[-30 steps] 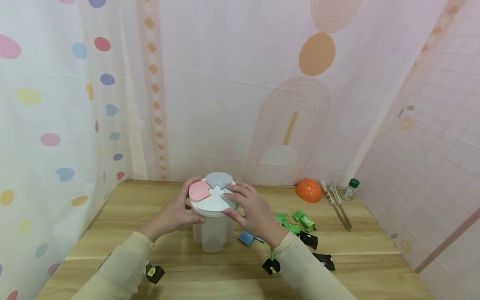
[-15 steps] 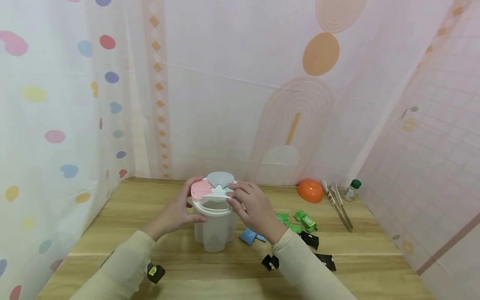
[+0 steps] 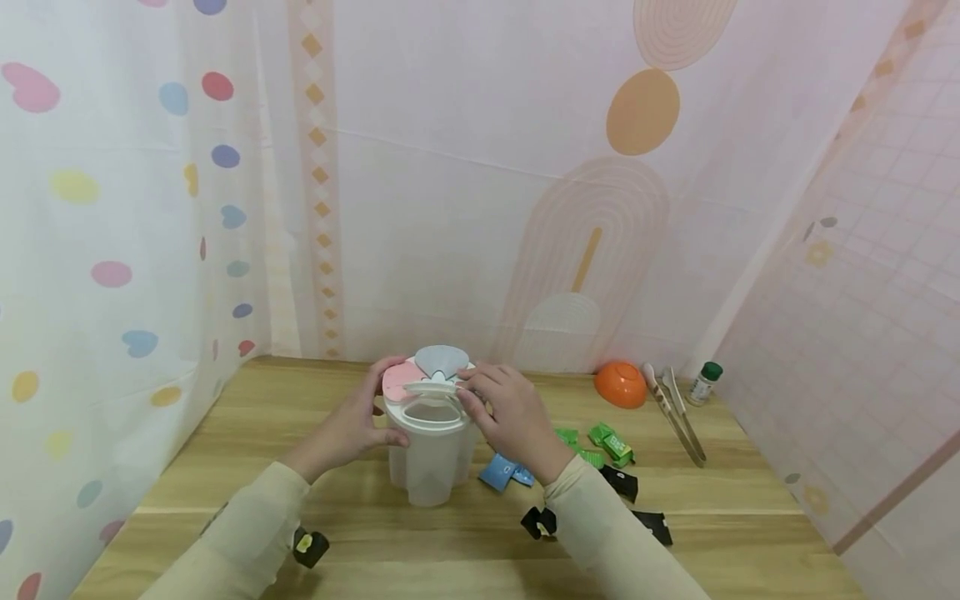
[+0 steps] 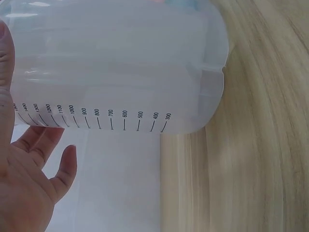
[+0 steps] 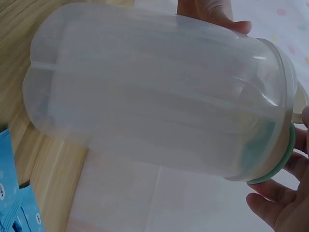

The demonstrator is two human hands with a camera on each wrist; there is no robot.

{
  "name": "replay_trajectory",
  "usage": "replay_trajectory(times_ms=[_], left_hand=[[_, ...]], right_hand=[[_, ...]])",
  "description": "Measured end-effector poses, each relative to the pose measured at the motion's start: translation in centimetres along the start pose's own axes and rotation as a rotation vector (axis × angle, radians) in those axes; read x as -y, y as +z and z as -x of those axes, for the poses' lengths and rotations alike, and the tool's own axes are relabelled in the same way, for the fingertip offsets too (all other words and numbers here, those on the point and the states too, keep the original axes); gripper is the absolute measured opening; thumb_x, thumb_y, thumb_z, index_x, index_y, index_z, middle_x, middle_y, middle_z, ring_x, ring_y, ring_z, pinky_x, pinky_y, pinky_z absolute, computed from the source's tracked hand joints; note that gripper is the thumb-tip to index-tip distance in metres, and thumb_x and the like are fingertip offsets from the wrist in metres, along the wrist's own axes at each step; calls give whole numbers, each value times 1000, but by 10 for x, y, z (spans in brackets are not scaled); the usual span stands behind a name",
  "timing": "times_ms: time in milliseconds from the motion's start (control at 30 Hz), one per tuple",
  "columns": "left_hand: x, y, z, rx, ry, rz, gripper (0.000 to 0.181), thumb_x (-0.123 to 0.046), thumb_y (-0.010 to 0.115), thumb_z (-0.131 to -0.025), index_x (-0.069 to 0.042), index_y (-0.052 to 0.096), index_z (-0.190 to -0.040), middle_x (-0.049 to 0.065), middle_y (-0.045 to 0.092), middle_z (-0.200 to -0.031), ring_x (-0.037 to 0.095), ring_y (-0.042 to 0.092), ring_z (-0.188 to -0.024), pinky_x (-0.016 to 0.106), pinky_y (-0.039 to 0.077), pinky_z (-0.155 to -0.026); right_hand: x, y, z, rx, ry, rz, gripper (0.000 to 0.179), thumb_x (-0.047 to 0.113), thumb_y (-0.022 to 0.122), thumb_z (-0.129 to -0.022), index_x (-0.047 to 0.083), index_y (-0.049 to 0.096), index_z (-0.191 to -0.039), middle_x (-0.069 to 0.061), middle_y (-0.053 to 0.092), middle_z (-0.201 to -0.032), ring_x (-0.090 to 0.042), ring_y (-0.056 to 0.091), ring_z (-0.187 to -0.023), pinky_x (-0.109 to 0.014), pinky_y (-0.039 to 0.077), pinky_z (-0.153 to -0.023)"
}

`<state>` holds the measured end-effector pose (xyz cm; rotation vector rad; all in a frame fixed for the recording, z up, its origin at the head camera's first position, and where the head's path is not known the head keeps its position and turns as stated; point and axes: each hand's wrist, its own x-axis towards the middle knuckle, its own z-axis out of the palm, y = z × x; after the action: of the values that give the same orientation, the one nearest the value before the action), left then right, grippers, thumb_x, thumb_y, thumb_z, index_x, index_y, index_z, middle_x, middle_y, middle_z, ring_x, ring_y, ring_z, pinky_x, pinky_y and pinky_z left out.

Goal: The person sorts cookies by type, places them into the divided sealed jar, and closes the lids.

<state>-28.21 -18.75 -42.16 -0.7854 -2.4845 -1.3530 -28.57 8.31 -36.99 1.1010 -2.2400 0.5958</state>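
A translucent storage canister (image 3: 429, 471) with a white lid (image 3: 429, 429) stands upright on the wooden table. Its front flap (image 3: 431, 388) is tilted up, exposing an opening. The pink flap (image 3: 402, 380) and the grey-blue flap (image 3: 441, 360) lie flat. My left hand (image 3: 348, 425) grips the canister's left side near the lid, thumb in front. On the right, my right hand (image 3: 512, 415) pinches the raised flap's edge, its other fingers by the lid. Printed volume marks (image 4: 111, 118) show on the canister wall in the left wrist view.
Blue packets (image 3: 498, 472), green packets (image 3: 613, 444) and black packets (image 3: 620, 482) lie right of the canister. One black packet (image 3: 309, 547) lies by the left sleeve. Farther back are an orange bowl (image 3: 621, 384), two long utensils (image 3: 675, 415) and a green-capped bottle (image 3: 703, 384).
The canister's front flap has gone from lying flat to standing tilted up, with my right thumb drawn up to its edge. My left hand keeps its grip on the canister.
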Motion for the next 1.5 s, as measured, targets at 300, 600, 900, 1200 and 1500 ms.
replay_trajectory(times_ms=[300,600,900,1200,1500], left_hand=[[-3,-2,0,1,-15,-17,112,-23,93,-69,-17,22,-156,15,45,-146,36,56,-118,52,51,-89],[-1,-2,-1,16,-19,-25,110,-27,91,-68,-18,23,-155,14,44,-148,36,56,-117,54,51,-91],[-3,-1,-1,0,-12,-27,113,-32,93,-65,-16,25,-153,14,49,-144,32,58,-112,60,50,-92],[-7,3,1,-18,-32,-51,116,-33,96,-62,-15,24,-151,16,53,-138,29,58,-104,60,51,-88],[-8,6,-2,-21,-46,-47,116,-34,95,-63,-18,21,-151,16,52,-139,28,57,-104,60,49,-91]], right_hand=[[-1,1,-7,-50,27,31,18,26,61,-103,14,71,-94,3,69,-89,-13,60,-75,-26,47,-63],[-4,-1,-11,-38,200,-77,23,32,70,-98,11,69,-109,2,74,-100,-11,69,-88,-31,54,-74],[-7,-3,-9,-45,218,-142,27,32,72,-96,11,67,-113,1,74,-104,-16,70,-103,-38,56,-84],[-14,-15,-11,98,196,-271,31,27,68,-99,8,64,-123,-4,70,-118,-20,65,-113,-42,53,-97],[-50,-14,4,226,405,-381,31,20,60,-104,3,59,-130,-8,67,-113,-21,62,-102,-40,54,-88]])
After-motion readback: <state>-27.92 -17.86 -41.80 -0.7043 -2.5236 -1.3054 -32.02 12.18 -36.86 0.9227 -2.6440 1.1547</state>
